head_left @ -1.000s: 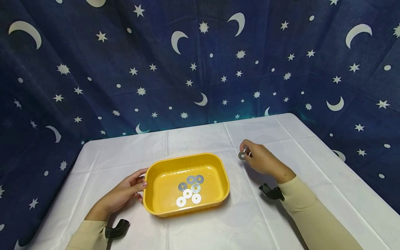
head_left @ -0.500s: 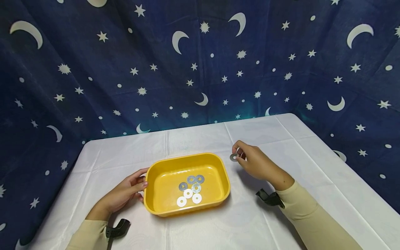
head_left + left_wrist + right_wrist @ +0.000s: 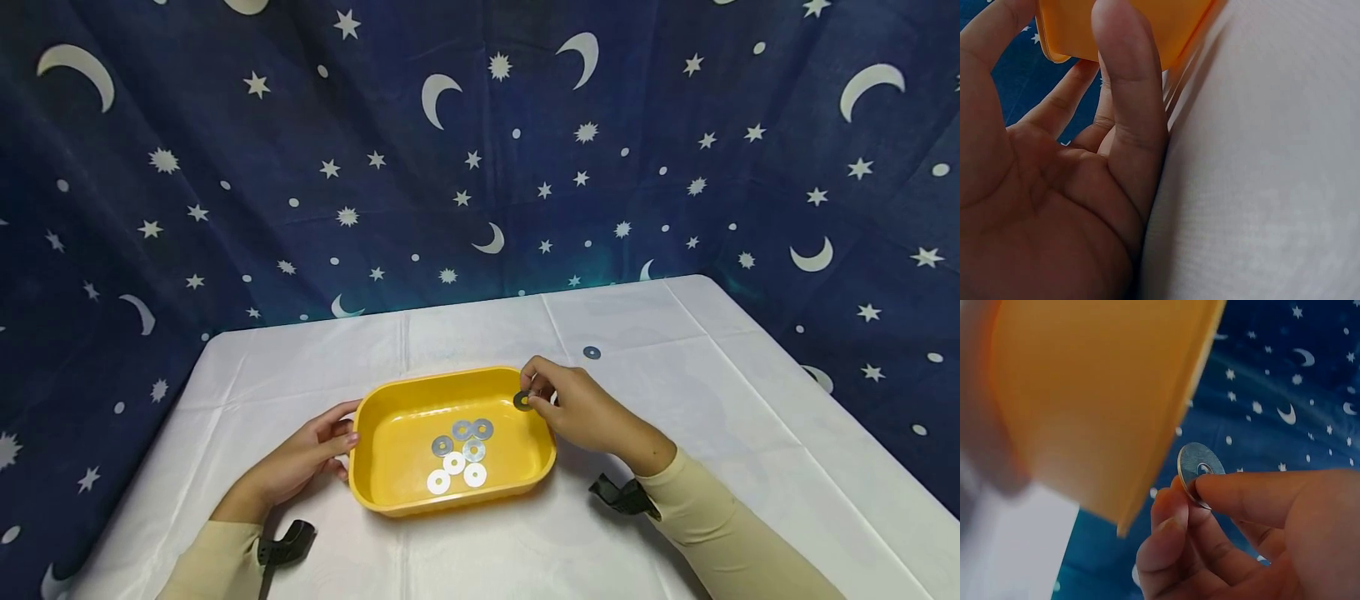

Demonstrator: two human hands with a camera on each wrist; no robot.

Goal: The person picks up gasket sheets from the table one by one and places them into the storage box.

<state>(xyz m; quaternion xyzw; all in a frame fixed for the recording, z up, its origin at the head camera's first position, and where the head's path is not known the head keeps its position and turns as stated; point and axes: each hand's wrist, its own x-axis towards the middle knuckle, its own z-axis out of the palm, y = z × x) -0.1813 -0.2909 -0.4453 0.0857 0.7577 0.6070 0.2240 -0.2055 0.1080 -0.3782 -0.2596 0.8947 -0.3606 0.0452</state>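
Note:
My left hand (image 3: 311, 454) rests against the left end of a yellow tray (image 3: 420, 385), with the thumb tip at the rim. In the left wrist view, its relaxed fingers (image 3: 1125, 75) lie along the tray's outer wall. Between thumb and fingers my right hand (image 3: 577, 408) pinches a flat metal washer (image 3: 519, 402), which overlaps the tray's back right corner in the head view. From the right wrist, this washer (image 3: 1194, 459) shows tilted, beside the tray's rim. Several similar washers (image 3: 473, 451) lie flat on the tray floor, towards the front right.
One more washer (image 3: 592, 352) lies on the white tablecloth (image 3: 480, 550) behind and right of my right hand. A dark blue curtain (image 3: 360, 100) with moons and stars hangs at the table's back and sides. Black straps (image 3: 624, 496) sit at both wrists.
My right hand has carried the pinched washer left and nearer, from the tablecloth to the tray's right rim. The washer on the cloth has come into sight. My left hand stays at the tray.

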